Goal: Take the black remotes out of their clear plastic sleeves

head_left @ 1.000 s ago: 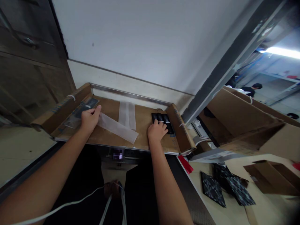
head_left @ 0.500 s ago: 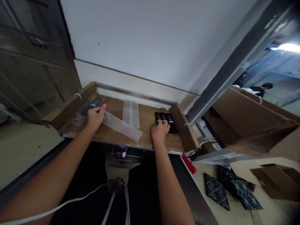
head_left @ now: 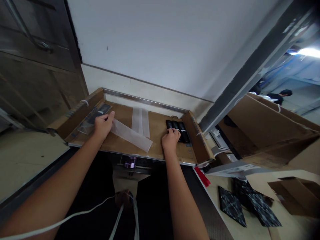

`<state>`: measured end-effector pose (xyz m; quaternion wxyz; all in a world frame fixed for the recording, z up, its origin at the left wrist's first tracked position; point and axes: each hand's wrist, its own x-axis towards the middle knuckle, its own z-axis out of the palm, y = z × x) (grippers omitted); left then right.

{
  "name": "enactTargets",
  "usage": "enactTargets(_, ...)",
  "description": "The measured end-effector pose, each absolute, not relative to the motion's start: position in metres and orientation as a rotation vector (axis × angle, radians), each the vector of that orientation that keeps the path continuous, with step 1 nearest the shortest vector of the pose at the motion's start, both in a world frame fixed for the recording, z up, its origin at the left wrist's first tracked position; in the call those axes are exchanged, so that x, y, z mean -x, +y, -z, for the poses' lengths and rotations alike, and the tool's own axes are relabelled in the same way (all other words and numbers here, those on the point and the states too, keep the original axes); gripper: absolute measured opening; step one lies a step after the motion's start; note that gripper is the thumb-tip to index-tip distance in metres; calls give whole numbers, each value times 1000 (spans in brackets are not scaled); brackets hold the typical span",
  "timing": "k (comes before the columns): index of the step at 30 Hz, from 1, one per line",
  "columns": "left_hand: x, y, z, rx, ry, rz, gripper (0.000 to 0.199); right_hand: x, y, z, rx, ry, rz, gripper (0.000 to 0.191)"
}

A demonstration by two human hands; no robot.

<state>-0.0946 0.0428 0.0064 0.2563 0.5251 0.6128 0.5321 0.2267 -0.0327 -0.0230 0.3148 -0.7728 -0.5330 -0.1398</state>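
Note:
My left hand (head_left: 103, 126) is closed with thumb and fingers on one end of a long, translucent plastic sleeve (head_left: 133, 137), which slants across the cardboard-lined tray (head_left: 120, 115). Beside that hand lie a clear bag and a dark packed item (head_left: 101, 109) with a small white label. Over at the tray's right end, the curled fingers of my right hand (head_left: 170, 140) grip the leftmost of several slim black bundles (head_left: 184, 131) with white bands. The fingers partly cover that bundle. More translucent sleeves (head_left: 140, 121) lie flat between my hands.
Cardboard walls (head_left: 198, 136) border the tray's sides. To the right stands a large open carton (head_left: 272, 130). Dark patterned packets (head_left: 231, 205) and another carton (head_left: 297, 193) lie lower right. A white cord (head_left: 82, 212) crosses my lap. A person (head_left: 278, 96) is far back.
My right-hand fingers have drawn in slightly on the black bundle. My left hand keeps its hold on the sleeve, and the whole view has shifted a little.

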Motion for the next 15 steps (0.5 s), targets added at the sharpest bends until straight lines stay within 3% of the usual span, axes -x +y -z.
enactTargets(9,97,50,4,-1521,1620,-1542,50,-220,-40,11,1762,-1378,420,25)
enactTargets(15,96,50,2,-1559,1647,-1505,51,-204,-52,-4,1456,-1605,-144,29)
